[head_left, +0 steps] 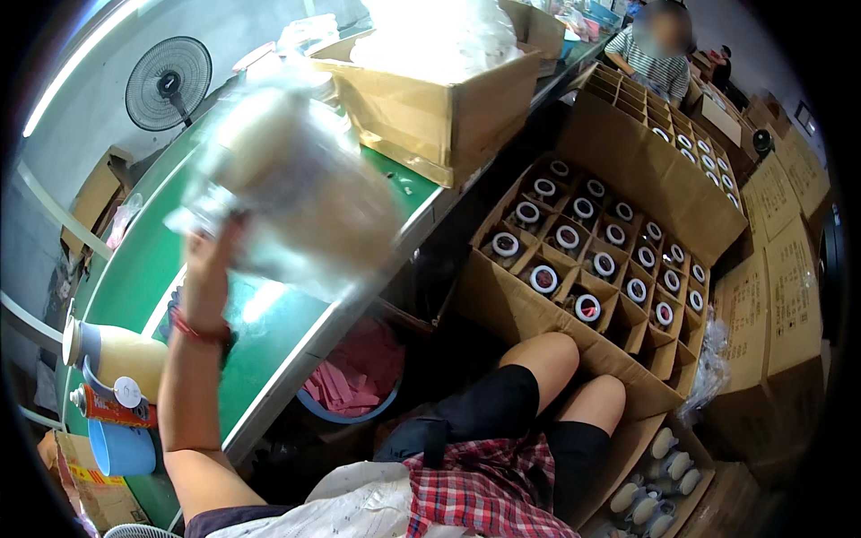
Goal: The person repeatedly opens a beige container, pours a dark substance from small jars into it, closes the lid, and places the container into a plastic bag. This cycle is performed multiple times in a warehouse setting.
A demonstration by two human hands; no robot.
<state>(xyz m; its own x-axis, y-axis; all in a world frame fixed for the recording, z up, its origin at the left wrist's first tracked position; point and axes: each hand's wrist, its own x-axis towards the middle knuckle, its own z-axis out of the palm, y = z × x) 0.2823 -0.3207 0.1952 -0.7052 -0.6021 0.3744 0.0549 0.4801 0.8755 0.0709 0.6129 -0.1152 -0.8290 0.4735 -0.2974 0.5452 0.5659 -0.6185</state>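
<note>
My left hand point(212, 255) is raised over the green work table point(269, 336), its fingers closed on a clear plastic bag point(314, 193). Something beige and rounded shows inside the bag; motion smears it, so its kind is unclear. A red band circles the wrist of this arm. Beside my left forearm stand a cream-coloured jar-shaped container point(126, 360), an orange-red spray can point(112, 408) lying on its side, and a light blue cup point(121, 446). My right hand does not appear in the picture.
An open carton point(466, 300) right of the table holds several white-rimmed items in cardboard dividers. On the table's far part sits a box point(484, 103) of clear plastic. Below are a basin point(345, 417) of pink pieces and a carton point(708, 480) of beige-topped objects. A person point(650, 58) sits beyond.
</note>
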